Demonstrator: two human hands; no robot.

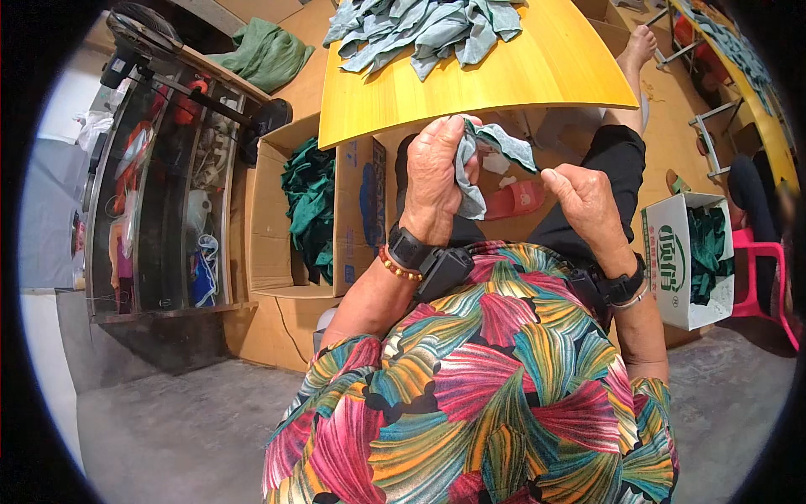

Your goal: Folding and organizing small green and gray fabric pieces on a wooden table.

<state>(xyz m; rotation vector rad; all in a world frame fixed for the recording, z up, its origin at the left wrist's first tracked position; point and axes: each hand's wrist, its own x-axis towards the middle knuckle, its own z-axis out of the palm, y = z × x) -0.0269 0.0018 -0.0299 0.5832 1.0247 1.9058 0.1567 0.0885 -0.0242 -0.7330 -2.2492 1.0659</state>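
Observation:
My left hand [435, 172] is closed round a small piece of grey-green cloth [472, 189] with a darker green side, held just below the near edge of the yellow table. One strip of the cloth stretches right toward my right hand [583, 197]. That hand is closed in a pinch close to the strip's tip. Whether its fingers grip the tip, a thread or something else is too small to make out. On the tabletop beyond lies a heap of similar grey-green cloth pieces [432, 34].
The yellow table [504, 84] overhangs my lap. At left stand a cardboard box [277, 260] of dark green cloth, a shelf [159, 286] and a fan [134, 46]. A white box [672, 269] with green cloth and a pink stool [768, 248] are at right. A pink slipper [514, 200] lies below.

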